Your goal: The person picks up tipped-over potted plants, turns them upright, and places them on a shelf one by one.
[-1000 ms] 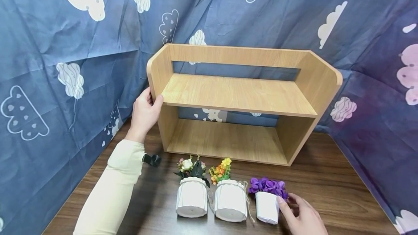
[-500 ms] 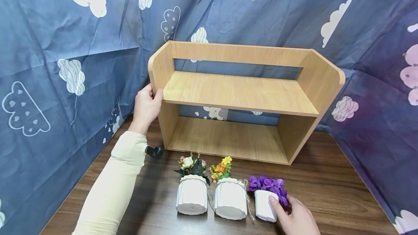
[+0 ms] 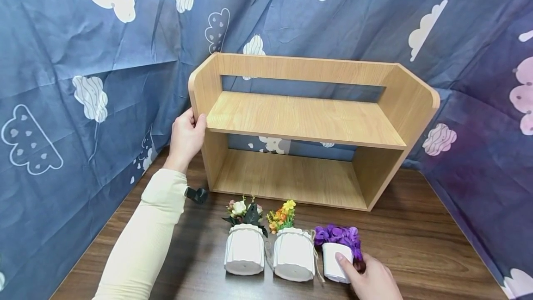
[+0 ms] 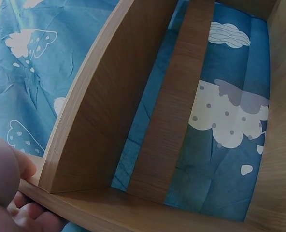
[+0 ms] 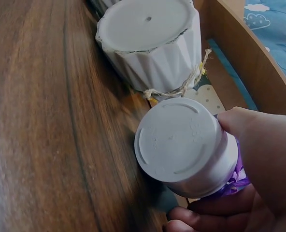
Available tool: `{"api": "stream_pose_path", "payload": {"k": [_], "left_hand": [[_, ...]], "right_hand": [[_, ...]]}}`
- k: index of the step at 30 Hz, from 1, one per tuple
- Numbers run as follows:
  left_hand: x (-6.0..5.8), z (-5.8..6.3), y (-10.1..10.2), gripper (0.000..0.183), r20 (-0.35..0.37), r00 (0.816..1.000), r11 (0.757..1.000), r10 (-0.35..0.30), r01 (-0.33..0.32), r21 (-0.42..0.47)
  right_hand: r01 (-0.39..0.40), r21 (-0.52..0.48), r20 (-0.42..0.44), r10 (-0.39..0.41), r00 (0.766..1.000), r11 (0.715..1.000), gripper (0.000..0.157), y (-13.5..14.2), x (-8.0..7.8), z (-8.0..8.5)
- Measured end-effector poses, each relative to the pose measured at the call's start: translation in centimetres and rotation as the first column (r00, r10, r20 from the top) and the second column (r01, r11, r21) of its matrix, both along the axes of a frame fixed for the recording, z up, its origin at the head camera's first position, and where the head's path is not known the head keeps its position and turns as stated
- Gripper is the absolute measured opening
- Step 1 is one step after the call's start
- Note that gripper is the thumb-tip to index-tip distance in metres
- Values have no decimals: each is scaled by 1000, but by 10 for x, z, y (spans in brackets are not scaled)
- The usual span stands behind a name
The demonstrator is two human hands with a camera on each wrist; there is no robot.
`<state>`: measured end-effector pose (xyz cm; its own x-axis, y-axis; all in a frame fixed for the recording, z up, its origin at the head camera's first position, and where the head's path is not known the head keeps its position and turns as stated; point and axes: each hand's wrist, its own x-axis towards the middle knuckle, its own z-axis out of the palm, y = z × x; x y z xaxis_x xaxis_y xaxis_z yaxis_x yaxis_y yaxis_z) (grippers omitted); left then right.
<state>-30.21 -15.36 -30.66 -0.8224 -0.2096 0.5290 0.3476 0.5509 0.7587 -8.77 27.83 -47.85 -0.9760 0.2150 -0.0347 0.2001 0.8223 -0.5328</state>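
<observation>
- Background: walls of blue cloud-print cloth (image 3: 333, 17); below, a dark wood-grain table (image 3: 420, 240) bearing a two-tier wooden shelf (image 3: 308, 115).
- Before the shelf: left white pot (image 3: 244, 250) and middle white pot (image 3: 293, 254), each on its side, base toward the person, flowers toward the shelf.
- Purple-flowered pot (image 3: 330, 264): rightmost in the row, just beside the middle white pot and its twine (image 3: 315, 251); tipped over, base likewise toward the person.
- Right hand (image 3: 372, 278): pinching the purple-flowered pot, thumb on the white wall, fingers round the far side near the petals.
- Left hand (image 3: 186, 139): gripping the left side panel of the wooden shelf, thumb in front.
- Step in hand, as judged: securing hold of the purple-flowered pot, with the shelf steadied.
- Next, as judged: calls for a firm pinch and clearance from the twine before any lifting.
- Compared with one second earlier: purple-flowered pot and right hand slightly nearer the middle white pot; left hand at the same panel.
</observation>
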Motion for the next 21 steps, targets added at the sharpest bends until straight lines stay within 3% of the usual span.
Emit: {"api": "stream_pose_path", "payload": {"k": [10,21], "left_hand": [[0,-2,0,32,-10,1000,1000,-4,4,5],[-1,-4,0,32,-13,1000,1000,-8,8,15]], "right_hand": [[-1,-31,16,2,1000,1000,43,-2,-1,1],[19,-54,54,-16,998,998,50,0,-3,0]]}}
